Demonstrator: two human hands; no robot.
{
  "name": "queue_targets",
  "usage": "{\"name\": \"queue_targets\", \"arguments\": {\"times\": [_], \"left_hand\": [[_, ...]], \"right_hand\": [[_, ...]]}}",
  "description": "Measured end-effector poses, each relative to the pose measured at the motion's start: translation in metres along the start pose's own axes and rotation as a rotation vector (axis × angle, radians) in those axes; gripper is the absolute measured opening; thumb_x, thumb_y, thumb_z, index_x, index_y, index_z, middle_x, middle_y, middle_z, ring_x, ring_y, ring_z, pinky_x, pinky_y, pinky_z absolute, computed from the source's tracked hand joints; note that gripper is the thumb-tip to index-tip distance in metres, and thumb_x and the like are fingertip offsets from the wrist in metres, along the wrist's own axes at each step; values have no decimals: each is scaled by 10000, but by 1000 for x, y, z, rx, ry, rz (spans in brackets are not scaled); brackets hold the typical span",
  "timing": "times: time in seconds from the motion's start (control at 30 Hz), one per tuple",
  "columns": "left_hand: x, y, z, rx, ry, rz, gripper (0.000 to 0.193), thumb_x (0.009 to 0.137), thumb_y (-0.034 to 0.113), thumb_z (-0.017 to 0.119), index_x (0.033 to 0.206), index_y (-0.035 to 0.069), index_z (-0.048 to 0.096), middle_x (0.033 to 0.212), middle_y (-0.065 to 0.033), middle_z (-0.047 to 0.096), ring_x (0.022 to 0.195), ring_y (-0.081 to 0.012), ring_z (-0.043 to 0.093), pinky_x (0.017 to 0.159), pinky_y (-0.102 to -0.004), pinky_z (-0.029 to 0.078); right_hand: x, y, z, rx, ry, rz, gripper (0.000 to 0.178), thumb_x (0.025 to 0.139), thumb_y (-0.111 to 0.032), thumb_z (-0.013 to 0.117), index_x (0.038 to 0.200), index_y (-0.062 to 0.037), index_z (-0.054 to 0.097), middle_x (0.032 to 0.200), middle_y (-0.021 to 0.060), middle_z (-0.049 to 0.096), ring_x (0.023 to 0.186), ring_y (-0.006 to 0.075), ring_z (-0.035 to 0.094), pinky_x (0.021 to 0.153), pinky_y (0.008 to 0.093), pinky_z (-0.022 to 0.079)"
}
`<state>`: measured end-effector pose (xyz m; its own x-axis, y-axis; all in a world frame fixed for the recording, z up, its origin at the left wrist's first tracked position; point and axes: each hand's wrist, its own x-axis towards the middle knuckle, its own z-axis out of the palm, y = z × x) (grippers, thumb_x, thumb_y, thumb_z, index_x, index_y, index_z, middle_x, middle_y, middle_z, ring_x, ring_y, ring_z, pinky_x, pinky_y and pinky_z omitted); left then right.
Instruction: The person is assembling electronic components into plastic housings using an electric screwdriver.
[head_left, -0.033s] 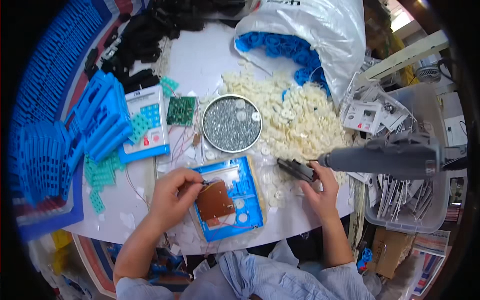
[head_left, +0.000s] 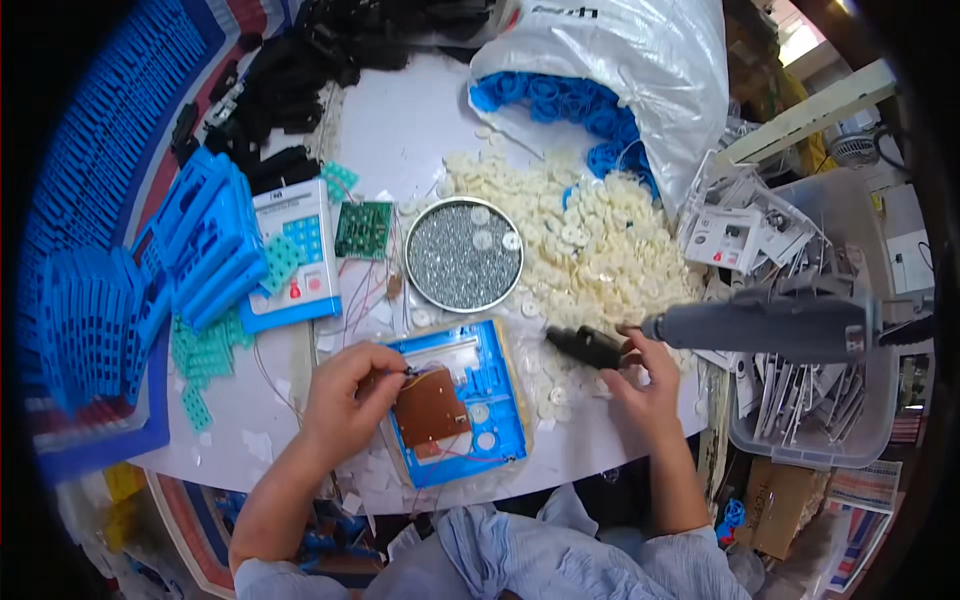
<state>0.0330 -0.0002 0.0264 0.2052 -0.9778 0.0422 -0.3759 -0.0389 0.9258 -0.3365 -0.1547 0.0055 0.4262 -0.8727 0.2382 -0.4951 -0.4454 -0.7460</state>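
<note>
White surface [head_left: 395,115] carries a blue housing [head_left: 510,425]; the left hand [head_left: 345,390] pinches wires [head_left: 412,372] there, probably to steady them, while the right hand [head_left: 648,385] pinches a black piece [head_left: 580,346].

A white worktop [head_left: 400,120] carries many loose things. Near its front edge lies an open blue case [head_left: 508,430], with a pale strip showing along its right side. Beyond the case stands a round dish [head_left: 464,309] of small metal pieces, beside a wide heap of cream plastic discs [head_left: 610,250]. A white sack [head_left: 650,70] lies behind that heap. To the dish's left are a green circuit board [head_left: 362,232], teal keypads [head_left: 205,350] and scattered pale scraps [head_left: 258,443].
</note>
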Motion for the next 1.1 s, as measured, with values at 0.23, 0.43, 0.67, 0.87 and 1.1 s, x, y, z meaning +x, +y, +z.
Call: {"name": "queue_targets", "arguments": {"times": [0.23,0.43,0.67,0.87,1.1], "left_hand": [[-5,2,1,-34,63,33,69,898,21,695,963,16,672,885,-85,675,690,-147,605,598,-270,449],[-1,-2,10,148,172,162,130,846,-11,728,958,28,674,935,-105,710,728,-218,659,638,-324,521],[6,-10,17,259,323,234,176,802,4,747,950,69,677,940,-82,729,826,-291,684,756,-405,493],[4,-18,12,254,298,210,188,793,35,769,943,98,676,948,-60,727,842,-271,678,789,-410,456],[-1,-24,13,220,306,196,188,778,12,767,932,83,684,954,-60,738,824,-252,683,776,-392,461]], "right_hand": [[115,65,-94,75,43,108,210,984,-60,644,1167,4,725,932,36,750,790,86,657,695,232,522],[266,-47,-18,-110,-300,-309,202,963,-60,669,1151,-9,721,936,77,743,791,109,679,701,252,543],[398,-89,72,-445,-221,-876,326,882,-73,711,1206,-43,684,1119,147,709,1013,310,685,894,392,555],[498,-64,152,-704,3,-876,499,846,-158,730,1306,-25,591,1275,192,641,1176,392,606,1000,461,498],[532,-64,205,-986,22,-521,370,865,-264,739,1158,-53,656,1266,226,627,1173,450,613,933,540,561]]}}
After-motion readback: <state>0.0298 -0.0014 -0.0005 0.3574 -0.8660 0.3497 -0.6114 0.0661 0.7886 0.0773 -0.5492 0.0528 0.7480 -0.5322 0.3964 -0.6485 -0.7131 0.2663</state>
